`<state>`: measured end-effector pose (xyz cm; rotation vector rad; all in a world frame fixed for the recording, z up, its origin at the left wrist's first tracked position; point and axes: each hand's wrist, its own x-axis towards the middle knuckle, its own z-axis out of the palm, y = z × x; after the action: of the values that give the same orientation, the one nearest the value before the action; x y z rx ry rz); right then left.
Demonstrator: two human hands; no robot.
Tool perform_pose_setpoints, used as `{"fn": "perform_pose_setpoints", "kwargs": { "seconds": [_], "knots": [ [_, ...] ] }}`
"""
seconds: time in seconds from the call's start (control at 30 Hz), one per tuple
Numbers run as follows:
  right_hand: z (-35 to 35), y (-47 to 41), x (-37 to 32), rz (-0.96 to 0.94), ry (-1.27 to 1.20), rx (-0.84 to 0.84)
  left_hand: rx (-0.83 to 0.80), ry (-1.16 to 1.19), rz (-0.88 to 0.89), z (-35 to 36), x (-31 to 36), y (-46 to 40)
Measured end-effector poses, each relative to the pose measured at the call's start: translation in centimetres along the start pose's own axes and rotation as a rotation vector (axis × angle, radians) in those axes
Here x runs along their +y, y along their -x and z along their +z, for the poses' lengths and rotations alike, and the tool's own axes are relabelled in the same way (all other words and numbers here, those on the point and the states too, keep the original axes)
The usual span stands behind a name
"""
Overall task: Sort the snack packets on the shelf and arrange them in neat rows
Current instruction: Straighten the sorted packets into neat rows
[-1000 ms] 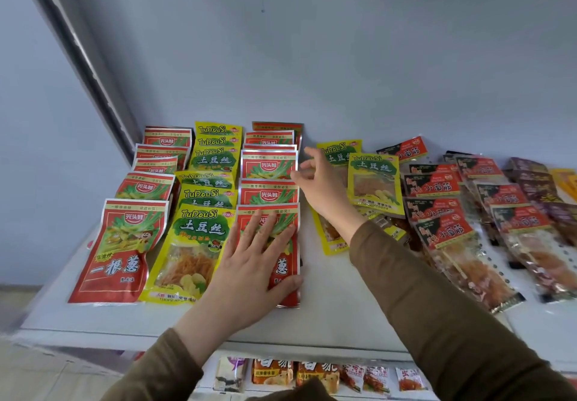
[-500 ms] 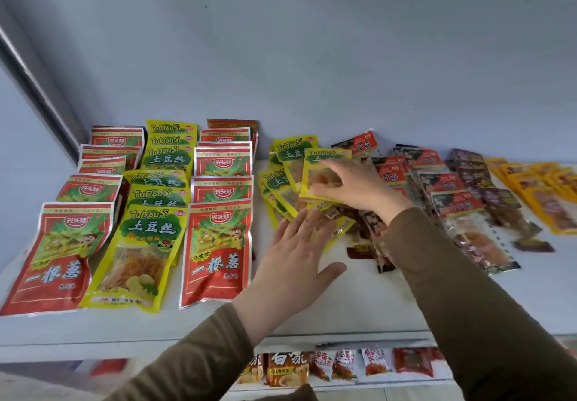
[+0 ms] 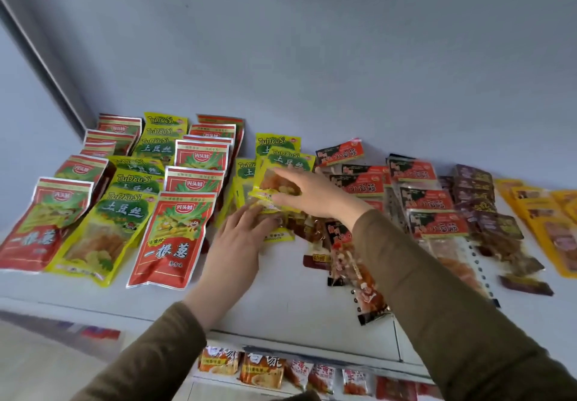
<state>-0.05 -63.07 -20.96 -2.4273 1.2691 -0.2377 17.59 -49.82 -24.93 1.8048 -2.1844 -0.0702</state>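
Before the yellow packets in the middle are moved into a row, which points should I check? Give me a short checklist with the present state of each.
1. Right hand has hold of the top yellow packet: ok, fingers lie over it.
2. Left hand steadies the loose yellow pile: ok, fingertips touch its front edge.
3. Pile is squared: not ok, packets fan out unevenly.
4. Free shelf in front of the pile: ok.
5. Three left rows are tidy: ok.
6. Small red packets kept apart from the pile: not ok, some lie against it.
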Motion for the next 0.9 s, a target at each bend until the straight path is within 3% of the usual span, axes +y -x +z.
{"fn": "perform_pose_setpoints", "kwargs": {
  "seconds": [0.13,0.27,0.37,0.53,0.63,0.77,0.9],
  "knots": [
    [-0.6,-3.0,-0.3,0.230,-0.278,0.251,0.088,0.063,-0.053,0.1,0.1,0.5],
    [-0.8,-6.0,0.1,0.430,-0.394,0.238,-0.006,0.245,-0.187,1.4,0.1,0.5],
    [-0.1,-7.3,-0.3,0.440,-0.496,0.246,-0.072,0.167,-0.253,2.0,-0.2,-0.3],
    [0.8,-8.7,-0.9,0.481,-0.556,0.334,-0.045,0.163,-0.229,2.2,-0.9,-1.0],
    [0.5,-9.1,-1.0,0.510,-0.717,0.423,-0.024,0.164,-0.230,2.3,-1.2,-1.4],
    [-0.2,-9.2,-1.0,0.523,-0.977,0.553,0.032,0.318,-0.257,2.2,-1.3,-2.4],
    [-1.0,-8.7,-0.2,0.540,-1.125,0.465,0.161,0.565,-0.302,2.0,-1.4,-3.4]
  ]
}}
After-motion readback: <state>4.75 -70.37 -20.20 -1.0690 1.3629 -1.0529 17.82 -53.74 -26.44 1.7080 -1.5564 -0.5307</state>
